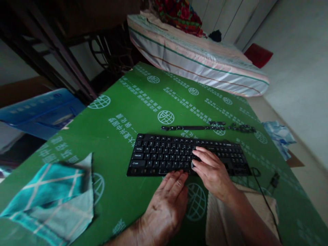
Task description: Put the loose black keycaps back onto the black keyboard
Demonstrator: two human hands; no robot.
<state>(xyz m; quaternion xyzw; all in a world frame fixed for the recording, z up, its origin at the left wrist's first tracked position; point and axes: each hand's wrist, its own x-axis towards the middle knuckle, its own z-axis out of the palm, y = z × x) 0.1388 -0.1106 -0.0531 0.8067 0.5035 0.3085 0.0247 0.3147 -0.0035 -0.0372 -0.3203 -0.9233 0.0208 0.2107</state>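
A black keyboard lies on the green table, its bottom row partly without keycaps. My left hand lies flat at the keyboard's front edge, fingers stretched out and close together, holding nothing. Over the right part of the letter keys is my right hand, thumb and fingers bent toward each other. A small dark keycap shows at its fingertips, partly covered by them. Behind the keyboard, loose keycaps and a long space bar form a row, with a heap of small keycaps to the right.
A teal checked cloth rests on the table at left. Under my right forearm is a beige cloth. The keyboard's cable runs down the right side. A bed stands beyond the table, a blue plastic container to the left.
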